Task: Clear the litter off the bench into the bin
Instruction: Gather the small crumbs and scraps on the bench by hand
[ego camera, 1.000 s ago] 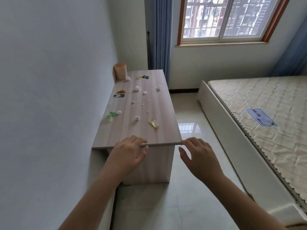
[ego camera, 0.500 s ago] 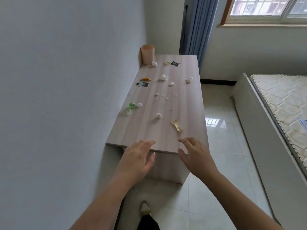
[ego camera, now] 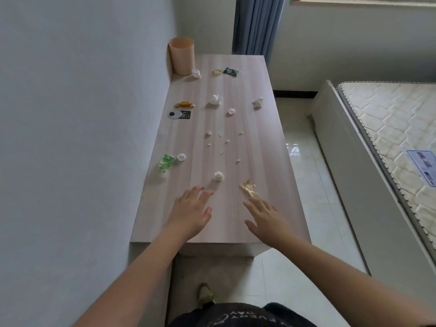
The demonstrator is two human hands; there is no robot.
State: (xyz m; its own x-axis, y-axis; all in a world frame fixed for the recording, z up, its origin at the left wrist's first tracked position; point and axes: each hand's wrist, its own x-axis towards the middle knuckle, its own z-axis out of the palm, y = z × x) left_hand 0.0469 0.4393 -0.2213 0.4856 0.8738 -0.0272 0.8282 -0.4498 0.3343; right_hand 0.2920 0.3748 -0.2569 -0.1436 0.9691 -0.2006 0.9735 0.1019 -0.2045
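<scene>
A pale wooden bench (ego camera: 264,175) runs along the left wall, strewn with litter. A small orange bin (ego camera: 181,57) stands at its far left corner. My left hand (ego camera: 191,212) hovers open over the near end, fingertips just short of a white paper ball (ego camera: 218,176). My right hand (ego camera: 265,218) is open too, its fingertips touching a crumpled gold wrapper (ego camera: 249,188). Farther off lie a green wrapper (ego camera: 166,161), a white cap (ego camera: 181,157), a black-and-white label (ego camera: 179,114), a gold candy (ego camera: 184,104), more paper balls (ego camera: 215,99) and a dark green packet (ego camera: 231,72).
A grey wall bounds the bench on the left. A bed with a bare mattress (ego camera: 387,138) stands to the right across a strip of tiled floor (ego camera: 306,185). Blue curtains (ego camera: 257,27) hang behind the bench. My foot (ego camera: 205,295) shows below the near edge.
I have stepped closer and both hands have moved from the bench's near edge forward over its top, the left toward the paper ball, the right onto the gold wrapper.
</scene>
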